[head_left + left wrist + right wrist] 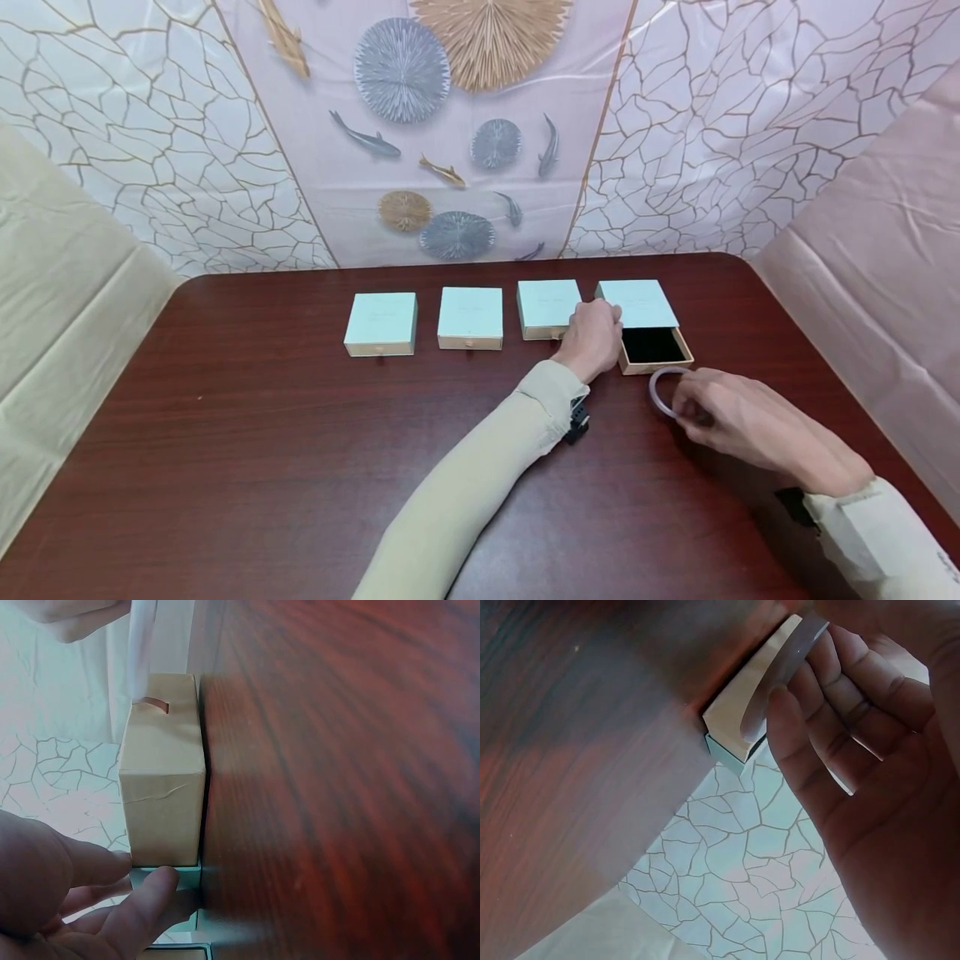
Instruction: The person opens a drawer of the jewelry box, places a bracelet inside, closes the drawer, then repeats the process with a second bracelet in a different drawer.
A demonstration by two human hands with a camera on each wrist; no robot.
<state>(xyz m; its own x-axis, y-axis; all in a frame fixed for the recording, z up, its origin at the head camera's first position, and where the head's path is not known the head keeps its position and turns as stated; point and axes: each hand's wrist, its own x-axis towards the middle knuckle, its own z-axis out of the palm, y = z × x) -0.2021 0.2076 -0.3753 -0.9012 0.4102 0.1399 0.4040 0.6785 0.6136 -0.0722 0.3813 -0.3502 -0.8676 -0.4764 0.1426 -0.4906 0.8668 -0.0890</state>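
In the head view my right hand point(738, 417) pinches a pale lilac bangle point(657, 397) by its edge. The bangle stands tilted just in front of the open drawer point(654, 368) of the rightmost mint box point(637, 302). Black lining covers the drawer's inside. The right wrist view shows the bangle point(780, 679) between thumb and fingers, overlapping the drawer front. My left hand point(592, 340) grips the left side of that box's mint sleeve, its fingertips point(161, 881) on the sleeve beside the drawer in the left wrist view.
Three more mint boxes with cream drawers stand in a row to the left: one point(548, 305) right beside my left hand, then another point(470, 317), then the leftmost point(381, 322). They sit on a dark red-brown wooden table point(247, 467). Patterned cloth point(487, 192) hangs behind it.
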